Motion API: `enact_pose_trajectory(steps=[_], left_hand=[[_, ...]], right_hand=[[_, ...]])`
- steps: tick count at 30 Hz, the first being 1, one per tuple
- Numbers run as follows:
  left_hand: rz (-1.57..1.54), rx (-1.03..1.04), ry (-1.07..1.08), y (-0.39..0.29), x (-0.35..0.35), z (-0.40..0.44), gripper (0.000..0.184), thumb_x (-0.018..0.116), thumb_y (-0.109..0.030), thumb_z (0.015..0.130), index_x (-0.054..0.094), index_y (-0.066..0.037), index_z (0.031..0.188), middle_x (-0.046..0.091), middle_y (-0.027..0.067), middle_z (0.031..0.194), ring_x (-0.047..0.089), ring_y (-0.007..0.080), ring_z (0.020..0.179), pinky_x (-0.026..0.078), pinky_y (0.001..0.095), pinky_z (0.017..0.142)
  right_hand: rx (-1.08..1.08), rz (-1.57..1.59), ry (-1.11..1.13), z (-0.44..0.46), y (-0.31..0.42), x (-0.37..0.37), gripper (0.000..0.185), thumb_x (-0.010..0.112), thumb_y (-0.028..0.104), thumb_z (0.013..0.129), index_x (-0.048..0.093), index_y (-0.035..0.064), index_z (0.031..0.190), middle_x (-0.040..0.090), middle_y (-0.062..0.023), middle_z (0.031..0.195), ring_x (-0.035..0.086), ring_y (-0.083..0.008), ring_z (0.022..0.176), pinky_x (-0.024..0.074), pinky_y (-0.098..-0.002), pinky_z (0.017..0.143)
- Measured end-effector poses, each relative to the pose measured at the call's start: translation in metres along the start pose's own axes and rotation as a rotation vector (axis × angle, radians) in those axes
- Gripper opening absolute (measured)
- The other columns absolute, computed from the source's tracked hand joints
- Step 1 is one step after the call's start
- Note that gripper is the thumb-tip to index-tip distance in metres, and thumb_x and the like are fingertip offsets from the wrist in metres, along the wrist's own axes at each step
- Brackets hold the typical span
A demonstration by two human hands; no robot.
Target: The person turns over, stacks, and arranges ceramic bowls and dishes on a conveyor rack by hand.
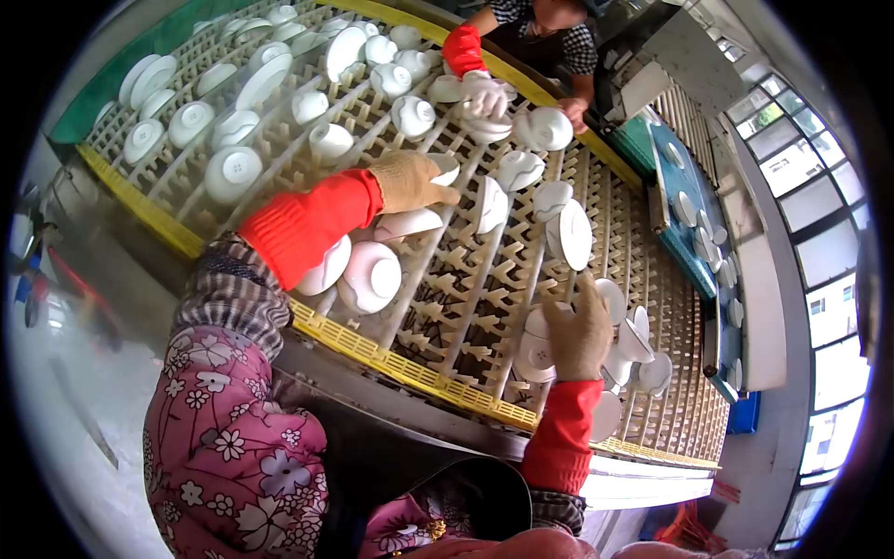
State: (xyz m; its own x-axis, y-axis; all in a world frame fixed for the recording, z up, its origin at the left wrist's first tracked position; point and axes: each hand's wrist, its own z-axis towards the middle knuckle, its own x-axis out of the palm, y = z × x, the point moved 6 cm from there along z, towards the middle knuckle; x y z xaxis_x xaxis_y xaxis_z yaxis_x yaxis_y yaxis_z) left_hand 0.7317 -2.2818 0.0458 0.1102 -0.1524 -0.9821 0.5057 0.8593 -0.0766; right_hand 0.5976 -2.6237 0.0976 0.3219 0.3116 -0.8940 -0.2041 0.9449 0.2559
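White dishes (233, 174) on pegged conveyor (445, 321)
Left hand (413, 181) grasps a bowl (446, 168); right hand (579, 333) near plate (575, 235), grip unclear

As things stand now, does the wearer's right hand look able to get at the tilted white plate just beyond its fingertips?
Probably yes: the right hand points toward the white plate, and no other dish appears between them. The nearby bowls lie beside the hand, not in its way.
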Motion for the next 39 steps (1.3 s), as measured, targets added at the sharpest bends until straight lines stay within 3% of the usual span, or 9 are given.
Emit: enact_pose_trajectory(steps=[5, 8, 11, 19, 23, 28, 33, 36, 39], left_hand=[[0.083, 0.228, -0.304, 0.034, -0.029, -0.046, 0.034, 0.066, -0.022, 0.111, 0.076, -0.031, 0.142, 0.078, 0.0185, 0.093, 0.082, 0.0382, 0.088, 0.066, 0.0506, 0.078], [-0.937, -0.574, -0.201, 0.092, -0.057, -0.103, 0.044, 0.071, -0.031, 0.109, 0.073, -0.021, 0.152, 0.087, 0.0154, 0.120, 0.084, 0.0325, 0.097, 0.066, 0.0420, 0.088], [0.080, -0.235, -0.298, 0.122, -0.082, -0.166, 0.046, 0.058, -0.009, 0.112, 0.069, -0.022, 0.154, 0.080, 0.0177, 0.121, 0.078, 0.0380, 0.112, 0.060, 0.0478, 0.099], [0.009, -0.794, -0.347, 0.124, -0.083, -0.209, 0.085, 0.077, -0.069, 0.096, 0.072, -0.003, 0.150, 0.080, 0.0256, 0.137, 0.077, 0.0424, 0.124, 0.057, 0.0508, 0.110], [0.068, -0.827, -0.382, 0.203, -0.045, -0.220, 0.101, 0.077, -0.078, 0.093, 0.067, 0.001, 0.157, 0.076, 0.0295, 0.146, 0.074, 0.0434, 0.134, 0.055, 0.0487, 0.117], [0.388, -0.561, -0.272, 0.206, -0.045, -0.221, 0.090, 0.080, -0.067, 0.094, 0.066, -0.005, 0.159, 0.078, 0.0272, 0.142, 0.074, 0.0442, 0.134, 0.055, 0.0478, 0.116], [-0.061, -0.743, -0.219, 0.131, -0.072, -0.185, 0.077, 0.084, -0.049, 0.094, 0.067, -0.011, 0.158, 0.076, 0.0262, 0.143, 0.071, 0.0423, 0.135, 0.055, 0.0472, 0.115], [-0.560, -0.789, -0.397, 0.107, -0.071, -0.183, 0.069, 0.086, -0.043, 0.094, 0.070, -0.008, 0.151, 0.075, 0.0218, 0.144, 0.069, 0.0394, 0.134, 0.054, 0.0455, 0.114], [-0.252, -0.550, -0.338, 0.137, -0.068, -0.175, 0.074, 0.081, -0.054, 0.097, 0.070, -0.008, 0.153, 0.075, 0.0193, 0.146, 0.073, 0.0389, 0.125, 0.057, 0.0459, 0.108]], right_hand=[[0.155, 0.301, 0.306, -0.017, -0.104, 0.043, 0.055, 0.077, 0.045, 0.106, 0.078, 0.0024, 0.141, 0.083, -0.0176, 0.117, 0.079, -0.0274, 0.110, 0.0609, -0.0418, 0.100], [0.236, 0.234, 0.327, -0.018, -0.090, 0.031, 0.061, 0.080, 0.046, 0.104, 0.075, 0.0001, 0.144, 0.083, -0.0191, 0.122, 0.080, -0.0271, 0.114, 0.0612, -0.0419, 0.103], [0.143, 0.204, 0.323, -0.018, -0.082, 0.026, 0.068, 0.086, 0.041, 0.100, 0.070, -0.0025, 0.149, 0.082, -0.0210, 0.125, 0.080, -0.0272, 0.117, 0.0620, -0.0423, 0.104], [0.071, 0.413, 0.318, -0.030, -0.065, 0.018, 0.056, 0.087, 0.015, 0.090, 0.073, 0.0053, 0.144, 0.083, -0.0184, 0.119, 0.081, -0.0380, 0.111, 0.0639, -0.0492, 0.095], [0.108, 0.463, 0.387, -0.046, -0.079, 0.010, 0.079, 0.088, 0.015, 0.096, 0.056, -0.0023, 0.167, 0.078, -0.0149, 0.132, 0.075, -0.0226, 0.117, 0.0636, -0.0392, 0.103], [0.411, 0.546, 0.375, -0.075, -0.121, 0.007, 0.062, 0.075, 0.022, 0.108, 0.062, 0.0037, 0.166, 0.079, -0.0106, 0.123, 0.075, -0.0253, 0.116, 0.0632, -0.0401, 0.104], [0.046, 0.086, 0.243, -0.050, -0.116, -0.005, 0.049, 0.071, 0.028, 0.114, 0.073, 0.0042, 0.157, 0.082, -0.0136, 0.134, 0.076, -0.0203, 0.124, 0.0603, -0.0342, 0.107], [0.036, 0.435, 0.268, -0.033, -0.094, -0.025, 0.046, 0.071, 0.023, 0.113, 0.074, -0.0023, 0.151, 0.079, -0.0185, 0.146, 0.075, -0.0216, 0.130, 0.0592, -0.0340, 0.109], [-0.412, 0.365, 0.173, -0.004, -0.031, -0.068, 0.045, 0.068, 0.017, 0.116, 0.069, -0.0012, 0.157, 0.077, -0.0213, 0.150, 0.077, -0.0291, 0.133, 0.0621, -0.0394, 0.112]])
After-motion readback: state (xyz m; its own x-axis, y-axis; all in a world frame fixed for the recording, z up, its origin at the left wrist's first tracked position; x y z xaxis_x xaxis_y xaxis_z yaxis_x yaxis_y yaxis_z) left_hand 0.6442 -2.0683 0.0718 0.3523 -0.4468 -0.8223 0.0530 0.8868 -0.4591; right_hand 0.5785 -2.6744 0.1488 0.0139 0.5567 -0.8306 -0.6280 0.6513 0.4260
